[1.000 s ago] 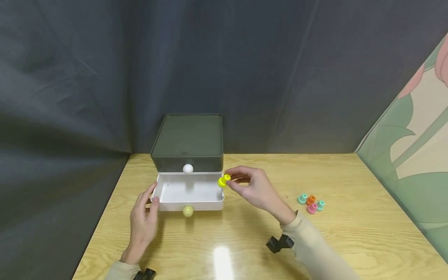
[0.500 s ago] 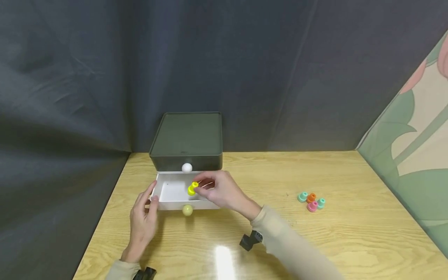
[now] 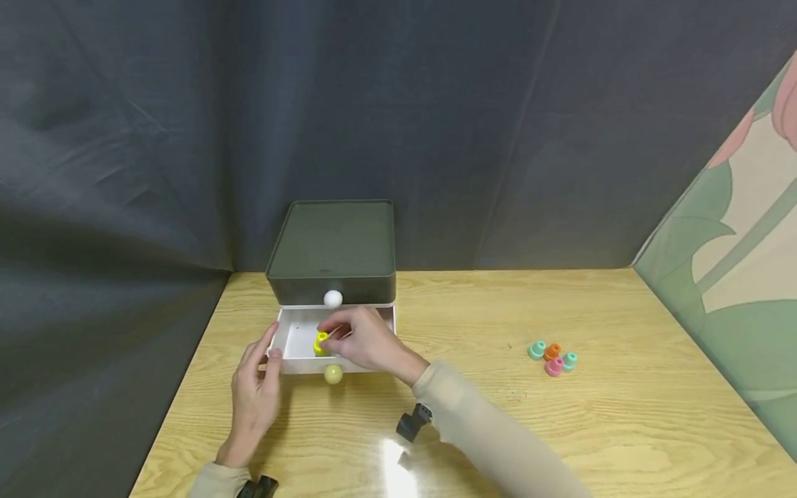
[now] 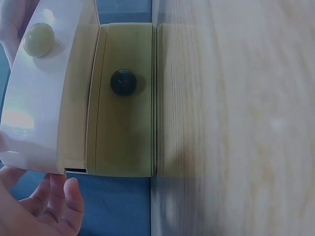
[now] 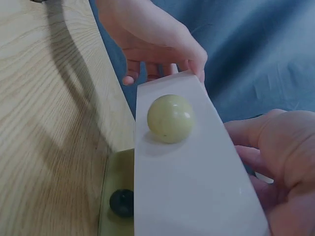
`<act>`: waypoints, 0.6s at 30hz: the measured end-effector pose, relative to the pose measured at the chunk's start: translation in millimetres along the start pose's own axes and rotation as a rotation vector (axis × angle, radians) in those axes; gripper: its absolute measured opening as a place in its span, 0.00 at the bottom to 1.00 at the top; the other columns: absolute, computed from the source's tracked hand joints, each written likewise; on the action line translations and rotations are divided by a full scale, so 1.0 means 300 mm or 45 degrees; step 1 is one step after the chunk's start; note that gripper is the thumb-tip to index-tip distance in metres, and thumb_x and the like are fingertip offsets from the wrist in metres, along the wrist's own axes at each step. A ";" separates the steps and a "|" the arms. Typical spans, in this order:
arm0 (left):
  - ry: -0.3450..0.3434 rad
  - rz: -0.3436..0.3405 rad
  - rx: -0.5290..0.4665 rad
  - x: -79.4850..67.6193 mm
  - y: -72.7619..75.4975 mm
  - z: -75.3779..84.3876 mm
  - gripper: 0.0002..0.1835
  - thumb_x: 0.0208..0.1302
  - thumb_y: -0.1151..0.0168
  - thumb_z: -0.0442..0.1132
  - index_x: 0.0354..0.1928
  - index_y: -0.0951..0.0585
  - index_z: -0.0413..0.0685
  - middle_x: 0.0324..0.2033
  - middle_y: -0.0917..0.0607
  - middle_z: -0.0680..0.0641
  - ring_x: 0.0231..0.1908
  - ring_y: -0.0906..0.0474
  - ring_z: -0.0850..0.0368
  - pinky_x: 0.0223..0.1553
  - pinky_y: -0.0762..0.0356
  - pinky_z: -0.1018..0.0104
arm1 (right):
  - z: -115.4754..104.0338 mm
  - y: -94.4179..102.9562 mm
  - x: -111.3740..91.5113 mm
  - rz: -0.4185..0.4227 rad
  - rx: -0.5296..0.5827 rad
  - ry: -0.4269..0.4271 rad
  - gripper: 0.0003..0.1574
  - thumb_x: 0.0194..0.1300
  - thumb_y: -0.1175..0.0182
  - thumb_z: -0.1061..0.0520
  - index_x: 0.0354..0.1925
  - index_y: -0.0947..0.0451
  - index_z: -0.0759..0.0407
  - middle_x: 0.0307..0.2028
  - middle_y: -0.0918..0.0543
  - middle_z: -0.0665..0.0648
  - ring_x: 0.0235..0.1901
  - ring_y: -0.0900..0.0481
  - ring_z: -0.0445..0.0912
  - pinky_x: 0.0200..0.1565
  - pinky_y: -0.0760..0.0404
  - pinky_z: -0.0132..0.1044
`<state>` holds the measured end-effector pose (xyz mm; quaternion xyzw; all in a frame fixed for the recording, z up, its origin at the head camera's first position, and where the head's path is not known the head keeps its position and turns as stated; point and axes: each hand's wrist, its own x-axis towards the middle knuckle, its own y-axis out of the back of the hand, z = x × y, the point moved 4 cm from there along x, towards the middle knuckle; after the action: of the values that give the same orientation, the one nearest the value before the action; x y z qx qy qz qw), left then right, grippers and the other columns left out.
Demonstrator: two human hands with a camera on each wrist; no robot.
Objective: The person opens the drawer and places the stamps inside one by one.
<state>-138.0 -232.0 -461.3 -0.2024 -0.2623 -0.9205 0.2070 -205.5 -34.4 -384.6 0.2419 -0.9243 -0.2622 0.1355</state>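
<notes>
A small yellow stepped peg [image 3: 319, 346], with a wide base and hollow top, is pinched between the thumb and fingers of my right hand [image 3: 367, 340]. That hand reaches over the front wall into a pulled-out white drawer [image 3: 299, 366] with a yellow-green knob [image 3: 333, 374]. My left hand [image 3: 254, 391] grips the drawer's front left corner, its thumb at the front and fingers along the side. In the left wrist view its fingers [image 4: 74, 204] curl by the drawer's end. The drawer front hides the peg from the right wrist view.
The drawer belongs to a dark green cabinet [image 3: 336, 238] with a white knob [image 3: 333, 299] above. An olive lower drawer [image 4: 125, 132] with a dark knob is closed below. To the right stand two teal pegs, an orange peg [image 3: 552, 351] and a pink peg [image 3: 553, 367]. Dark curtains hang behind.
My right hand has carried the yellow peg leftward from the drawer's right edge, over its interior and down into it. The left hand keeps its hold on the corner.
</notes>
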 end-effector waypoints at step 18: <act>-0.032 0.019 0.003 -0.002 0.000 -0.005 0.24 0.79 0.45 0.34 0.73 0.21 0.49 0.51 0.13 0.38 0.41 0.30 0.72 0.40 0.29 0.84 | 0.015 -0.041 0.057 -0.125 -0.093 -0.095 0.11 0.63 0.23 0.61 0.45 0.08 0.58 0.41 0.06 0.53 0.38 0.10 0.40 0.44 0.18 0.26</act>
<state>-138.0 -232.7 -462.8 -0.2157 -0.2643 -0.9161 0.2107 -217.1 -50.5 -393.0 0.2719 -0.9056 -0.3108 0.0968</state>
